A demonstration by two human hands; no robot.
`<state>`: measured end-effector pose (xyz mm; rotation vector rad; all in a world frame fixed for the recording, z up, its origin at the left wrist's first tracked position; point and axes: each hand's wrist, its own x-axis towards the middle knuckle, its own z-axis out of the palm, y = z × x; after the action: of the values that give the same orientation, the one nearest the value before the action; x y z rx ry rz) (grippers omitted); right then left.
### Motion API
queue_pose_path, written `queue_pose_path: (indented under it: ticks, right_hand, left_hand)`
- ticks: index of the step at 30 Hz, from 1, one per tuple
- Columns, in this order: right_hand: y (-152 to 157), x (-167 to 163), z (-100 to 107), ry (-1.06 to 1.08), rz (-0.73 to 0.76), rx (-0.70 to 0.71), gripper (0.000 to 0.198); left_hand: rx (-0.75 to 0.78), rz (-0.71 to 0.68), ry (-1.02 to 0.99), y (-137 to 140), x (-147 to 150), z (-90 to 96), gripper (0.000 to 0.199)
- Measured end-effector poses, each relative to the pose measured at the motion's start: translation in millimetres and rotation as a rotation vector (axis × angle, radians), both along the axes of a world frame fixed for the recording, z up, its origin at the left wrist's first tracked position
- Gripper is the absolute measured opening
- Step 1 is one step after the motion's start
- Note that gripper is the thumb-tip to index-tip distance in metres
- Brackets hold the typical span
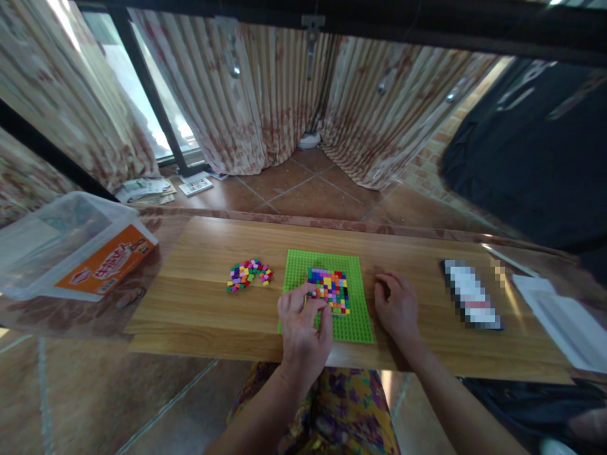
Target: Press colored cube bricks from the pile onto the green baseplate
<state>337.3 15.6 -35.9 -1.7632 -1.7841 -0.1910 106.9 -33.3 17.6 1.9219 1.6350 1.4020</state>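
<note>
Found a multicoloured patch of building bricks (336,287) near the middle of a green studded baseplate (363,319), set on a wooden table (190,297). Found a pile of loose bricks (244,273) to the left, apart from the baseplate. Judged in hand: setting or pressing bricks into the patch, near its lower left part. Judged required next: fine alignment over the studs and a straight downward press, without knocking neighbouring bricks; thereafter, a reach to the pile for any further brick.

Recorded the left hand (303,328) over the lower left of the baseplate, back upward, wrist towards the near table edge, partly covering the patch. Noted thumb and index finger bent close together at the patch, with the other fingers bent and reaching across its left side. Cannot tell whether gripping a brick or merely touching; fingertips too small and partly covered.

Recorded the right hand (398,309) just beside the baseplate's right edge, low over the table, forearm slanting in from the lower right. Noted fingers loosely curled, with a gap before the thumb and nothing visible within it.
</note>
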Motion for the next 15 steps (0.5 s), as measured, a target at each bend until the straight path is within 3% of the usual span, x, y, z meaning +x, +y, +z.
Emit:
queue_pose_path:
  ticks: [15]
  right_hand:
    - [0.6, 0.1, -1.4, 0.023, -0.001, -0.017, 0.024]
  left_hand:
    - [-0.03, 0.038, 0.003, -1.3, 4.0, 0.8, 0.008]
